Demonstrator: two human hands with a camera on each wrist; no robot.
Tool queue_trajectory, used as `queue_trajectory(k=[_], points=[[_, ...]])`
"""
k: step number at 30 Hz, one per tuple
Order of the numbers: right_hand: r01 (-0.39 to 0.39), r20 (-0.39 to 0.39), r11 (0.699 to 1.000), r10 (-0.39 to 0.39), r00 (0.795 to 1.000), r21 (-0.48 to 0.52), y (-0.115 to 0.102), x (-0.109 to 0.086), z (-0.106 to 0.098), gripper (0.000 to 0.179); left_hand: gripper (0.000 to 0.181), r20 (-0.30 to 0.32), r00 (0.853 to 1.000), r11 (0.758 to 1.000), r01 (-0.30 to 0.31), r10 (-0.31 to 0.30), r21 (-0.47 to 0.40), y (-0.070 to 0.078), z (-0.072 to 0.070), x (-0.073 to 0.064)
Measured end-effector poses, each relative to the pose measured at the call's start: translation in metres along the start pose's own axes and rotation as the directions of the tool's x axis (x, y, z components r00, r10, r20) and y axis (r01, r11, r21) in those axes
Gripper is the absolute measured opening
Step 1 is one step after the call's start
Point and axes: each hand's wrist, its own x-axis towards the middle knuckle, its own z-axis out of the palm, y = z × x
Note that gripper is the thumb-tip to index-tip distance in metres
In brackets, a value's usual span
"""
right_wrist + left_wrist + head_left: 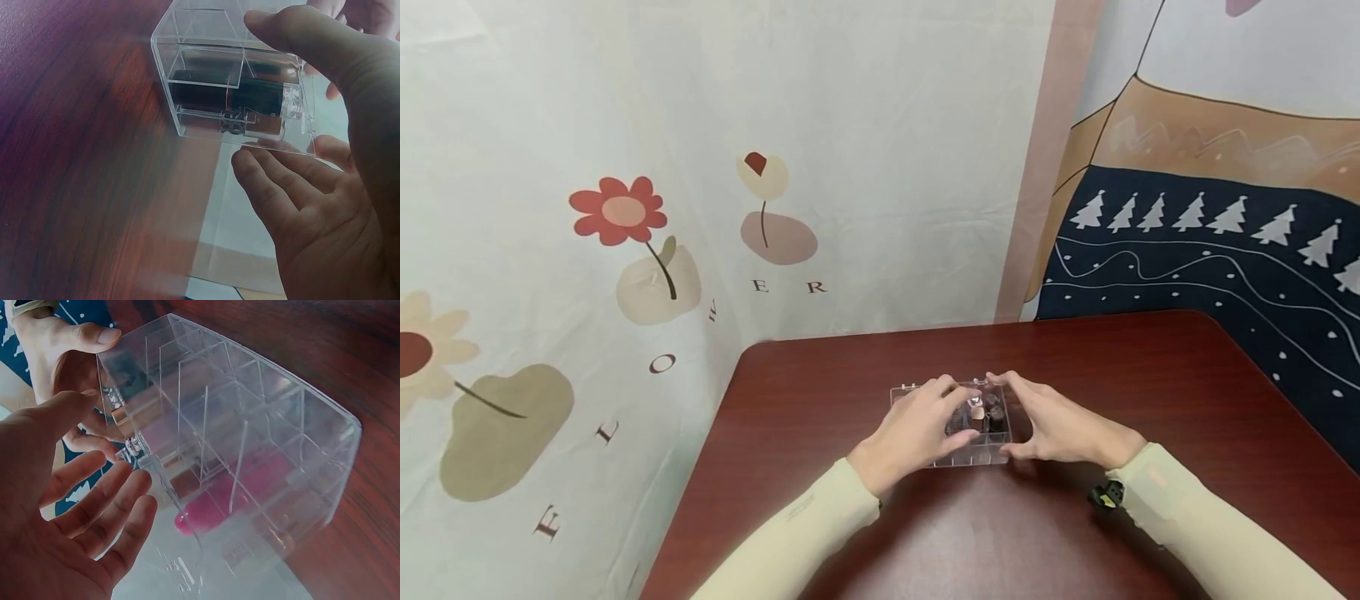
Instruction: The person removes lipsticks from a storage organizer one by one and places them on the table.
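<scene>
A clear plastic organizer (991, 455) with several divided compartments stands on the table in front of me. My right hand (1063, 423) grips its right side, thumb (281, 24) along the near edge and fingers behind the far edge. Above the organizer is my left hand (917, 421), its fingers (128, 490) loosely spread near the top and holding nothing visible. Inside stand a bright pink tube-like item (212, 503), a dark cylindrical container (259, 97) and a copper-coloured piece (977, 414). In the head view the left hand hides part of the organizer.
The reddish-brown wooden table (820, 383) extends around the organizer on all sides. Behind it hangs a pale curtain (887, 167) with printed flowers, and a dark blue cloth (1195, 250) with white trees is at the right. A dark device (1107, 497) sits at the right wrist.
</scene>
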Motion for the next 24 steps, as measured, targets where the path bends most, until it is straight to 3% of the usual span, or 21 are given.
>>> queue_trajectory(k=[6,24], points=[[0.009,-0.006,1.0,-0.009,1.0,-0.007,0.0,0.001,0.0,0.097,0.048,0.046,0.999,1.0,0.026,-0.027,0.006,0.003,0.003,0.006],[0.006,-0.008,1.0,-0.006,1.0,0.005,0.002,0.002,0.0,0.095,0.02,0.081,0.997,0.998,-0.003,-0.002,0.056,0.005,0.012,0.016]])
